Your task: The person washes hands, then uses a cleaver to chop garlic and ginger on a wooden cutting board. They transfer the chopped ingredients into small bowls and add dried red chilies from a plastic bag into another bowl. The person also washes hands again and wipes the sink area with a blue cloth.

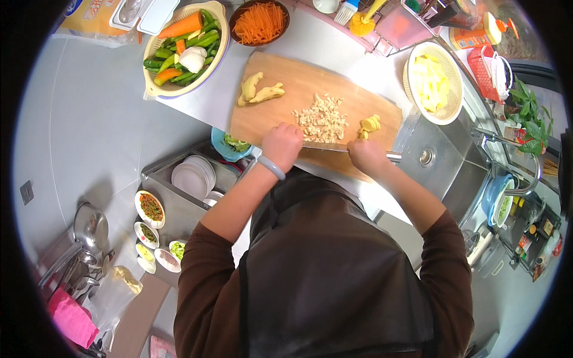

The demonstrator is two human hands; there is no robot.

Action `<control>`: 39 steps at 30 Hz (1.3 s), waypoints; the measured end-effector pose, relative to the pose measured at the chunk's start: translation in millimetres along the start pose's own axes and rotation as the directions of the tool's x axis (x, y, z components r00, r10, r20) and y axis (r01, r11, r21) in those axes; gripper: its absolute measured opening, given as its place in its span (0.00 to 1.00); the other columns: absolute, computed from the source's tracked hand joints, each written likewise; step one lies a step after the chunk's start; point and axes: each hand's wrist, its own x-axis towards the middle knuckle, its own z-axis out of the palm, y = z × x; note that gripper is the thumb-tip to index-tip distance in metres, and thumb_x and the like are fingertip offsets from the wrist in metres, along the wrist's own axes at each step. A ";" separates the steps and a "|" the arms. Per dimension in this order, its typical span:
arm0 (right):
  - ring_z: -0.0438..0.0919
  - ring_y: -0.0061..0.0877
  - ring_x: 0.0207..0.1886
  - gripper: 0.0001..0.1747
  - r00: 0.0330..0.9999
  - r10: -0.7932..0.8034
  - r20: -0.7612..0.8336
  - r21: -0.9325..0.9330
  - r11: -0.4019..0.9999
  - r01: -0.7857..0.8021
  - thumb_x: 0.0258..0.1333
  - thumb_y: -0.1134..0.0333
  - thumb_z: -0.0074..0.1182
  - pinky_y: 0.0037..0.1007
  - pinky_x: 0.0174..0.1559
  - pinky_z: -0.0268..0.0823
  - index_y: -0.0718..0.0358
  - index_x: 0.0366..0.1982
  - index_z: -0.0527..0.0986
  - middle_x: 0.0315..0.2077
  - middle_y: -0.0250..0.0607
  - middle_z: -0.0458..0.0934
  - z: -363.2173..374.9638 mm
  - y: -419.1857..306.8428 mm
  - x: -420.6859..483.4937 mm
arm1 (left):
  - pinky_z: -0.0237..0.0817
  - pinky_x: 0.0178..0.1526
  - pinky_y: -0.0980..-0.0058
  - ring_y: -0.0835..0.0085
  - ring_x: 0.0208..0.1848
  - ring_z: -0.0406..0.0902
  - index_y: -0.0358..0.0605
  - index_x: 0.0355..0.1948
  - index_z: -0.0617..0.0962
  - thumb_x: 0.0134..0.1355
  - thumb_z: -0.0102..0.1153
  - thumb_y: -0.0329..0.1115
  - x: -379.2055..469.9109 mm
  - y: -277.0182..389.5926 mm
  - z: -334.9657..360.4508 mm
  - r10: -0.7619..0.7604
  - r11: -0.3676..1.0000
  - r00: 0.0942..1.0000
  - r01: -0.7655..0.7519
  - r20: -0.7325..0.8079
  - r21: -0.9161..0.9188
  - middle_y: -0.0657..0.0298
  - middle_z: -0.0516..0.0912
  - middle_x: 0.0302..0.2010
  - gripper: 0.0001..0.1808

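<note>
A wooden cutting board (286,80) lies on the counter before me. My right hand (368,155) is closed around a kitchen knife (324,146) near its metal handle, which sticks out to the right. At the blade's other end, the curled fingers of my left hand (283,145) grip the knife; their exact hold is hidden. Just beyond the blade spreads a heap of chopped pale pieces (321,117), which look like garlic. Pieces of peeled ginger (259,89) rest at the board's left. Several yellow ginger slices (369,125) sit at the right, close to my right hand.
A basket (149,85) of peppers and carrots stands at far left, beside a bowl of carrot shreds (259,24). A colander (441,117) of pale yellow pieces stands right, by the sink (418,176) and faucet (535,172). Below left, a drawer (174,197) holds white plates (190,179).
</note>
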 end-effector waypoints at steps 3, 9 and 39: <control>0.84 0.39 0.31 0.07 0.999 0.021 0.028 -0.011 1.000 -0.021 0.50 0.71 0.52 0.38 0.33 0.76 0.62 0.25 0.80 0.25 0.46 0.82 -1.1 -5.9 -3.7 | 0.69 0.37 0.65 0.61 0.34 0.74 0.46 0.24 0.75 0.47 0.55 0.26 -1.7 -8.8 1.0 0.020 1.000 1.000 -0.020 -0.013 0.010 0.61 0.76 0.26 0.03; 0.83 0.41 0.30 0.07 0.998 0.060 -0.023 0.056 0.997 -0.059 0.50 0.71 0.51 0.39 0.33 0.76 0.61 0.26 0.80 0.25 0.45 0.82 22.3 -1.3 -6.2 | 0.68 0.36 0.64 0.60 0.34 0.74 0.45 0.24 0.75 0.45 0.55 0.24 -4.9 5.5 -1.6 0.050 0.996 0.999 -0.049 -0.011 0.078 0.60 0.76 0.26 0.05; 0.83 0.36 0.27 0.05 0.988 -0.053 -0.142 -0.071 0.997 0.043 0.46 0.72 0.53 0.37 0.28 0.75 0.61 0.21 0.79 0.21 0.42 0.81 -2.8 12.4 2.4 | 0.68 0.37 0.65 0.62 0.35 0.73 0.46 0.25 0.75 0.47 0.53 0.26 -11.3 -3.5 2.9 0.026 0.999 0.996 -0.029 -0.088 -0.033 0.62 0.76 0.27 0.03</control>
